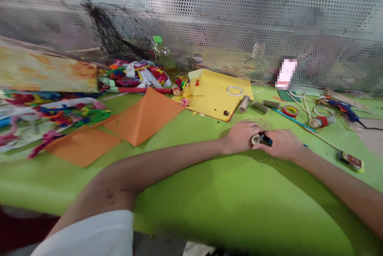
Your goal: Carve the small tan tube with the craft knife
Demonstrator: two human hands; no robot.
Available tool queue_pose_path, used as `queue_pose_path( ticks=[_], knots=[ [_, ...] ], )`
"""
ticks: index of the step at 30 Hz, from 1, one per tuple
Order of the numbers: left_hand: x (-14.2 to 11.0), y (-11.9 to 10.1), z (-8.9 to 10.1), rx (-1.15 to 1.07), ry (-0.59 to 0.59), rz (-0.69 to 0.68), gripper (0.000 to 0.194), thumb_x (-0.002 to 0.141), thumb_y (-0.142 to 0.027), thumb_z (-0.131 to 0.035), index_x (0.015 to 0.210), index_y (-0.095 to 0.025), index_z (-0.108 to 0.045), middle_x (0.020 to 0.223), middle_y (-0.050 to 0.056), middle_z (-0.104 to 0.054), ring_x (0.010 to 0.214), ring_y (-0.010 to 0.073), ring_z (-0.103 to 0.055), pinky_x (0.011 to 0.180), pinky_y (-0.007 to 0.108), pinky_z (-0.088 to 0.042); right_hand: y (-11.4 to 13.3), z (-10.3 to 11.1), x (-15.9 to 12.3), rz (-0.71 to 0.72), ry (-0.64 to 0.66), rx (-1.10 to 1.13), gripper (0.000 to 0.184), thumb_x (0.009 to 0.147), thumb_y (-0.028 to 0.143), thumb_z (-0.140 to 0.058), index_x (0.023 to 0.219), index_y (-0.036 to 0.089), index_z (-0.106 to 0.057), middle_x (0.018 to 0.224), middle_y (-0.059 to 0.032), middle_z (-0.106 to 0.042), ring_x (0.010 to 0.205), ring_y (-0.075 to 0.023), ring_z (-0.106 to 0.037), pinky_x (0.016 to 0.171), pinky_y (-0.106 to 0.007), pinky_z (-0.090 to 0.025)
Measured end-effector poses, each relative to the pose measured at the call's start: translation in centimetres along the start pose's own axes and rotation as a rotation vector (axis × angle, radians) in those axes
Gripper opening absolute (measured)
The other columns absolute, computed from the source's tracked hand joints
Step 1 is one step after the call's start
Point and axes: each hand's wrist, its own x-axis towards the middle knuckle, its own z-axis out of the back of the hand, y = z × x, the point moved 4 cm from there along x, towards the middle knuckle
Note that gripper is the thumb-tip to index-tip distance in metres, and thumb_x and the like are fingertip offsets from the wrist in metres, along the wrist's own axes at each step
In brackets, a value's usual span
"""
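My left hand (243, 136) is closed around a short, thick-walled beige tube (255, 139), whose open end faces me low over the green table (191, 204). Right beside it, my right hand (284, 144) grips a small black tool (266, 139) with a bit of blue on it. The tool's tip is against or very near the tube; its kind cannot be made out. Small pale crumbs lie on the table around both hands. Beyond them rest similar brown tubes, one standing tilted (244, 104) and others lying flat (261, 107).
Orange paper sheets (142, 122) and yellow sheets (215, 90) lie left and behind. At right are a red-yellow tape roll (290, 111), sticks, a blue glue gun (342, 108) and a utility-knife-like item (350, 161). A green-capped bottle (164, 56) stands before the perforated metal wall (209, 16).
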Motion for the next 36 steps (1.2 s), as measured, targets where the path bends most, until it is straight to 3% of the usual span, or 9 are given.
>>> queue_pose_path(
  ticks=[18, 25, 36],
  knots=[
    [-0.32, -0.03, -0.13, 0.003, 0.000, -0.042, 0.021, 0.080, -0.024, -0.064, 0.098, -0.014, -0.068, 0.092, 0.010, -0.070, 0.086, 0.0238, -0.062, 0.078, 0.037, -0.050, 0.14, -0.33, -0.04, 0.001, -0.003, 0.007, 0.073, 0.088, 0.079, -0.026, 0.099, 0.022, -0.069, 0.094, -0.0124, -0.076, 0.080, -0.0267, -0.070, 0.063, -0.034, -0.041],
    [-0.40, 0.05, 0.10, -0.013, -0.026, -0.013, 0.028, 0.079, -0.024, -0.066, 0.105, -0.015, -0.064, 0.101, 0.010, -0.070, 0.093, 0.0244, -0.062, 0.083, 0.038, -0.050, -0.15, 0.06, -0.08, -0.009, -0.067, 0.004, 0.077, 0.083, 0.085, -0.030, 0.100, 0.020, -0.067, 0.097, -0.0122, -0.075, 0.081, -0.0274, -0.069, 0.062, -0.034, -0.038],
    [-0.60, 0.20, -0.38, -0.057, 0.005, -0.003, 0.023, 0.079, -0.027, -0.067, 0.097, -0.015, -0.062, 0.092, 0.008, -0.067, 0.082, 0.0220, -0.062, 0.068, 0.032, -0.047, 0.17, 0.35, -0.44, 0.023, -0.137, -0.032, 0.077, 0.079, 0.088, -0.033, 0.103, 0.020, -0.062, 0.097, -0.0119, -0.074, 0.078, -0.0285, -0.069, 0.059, -0.033, -0.034]
  ],
)
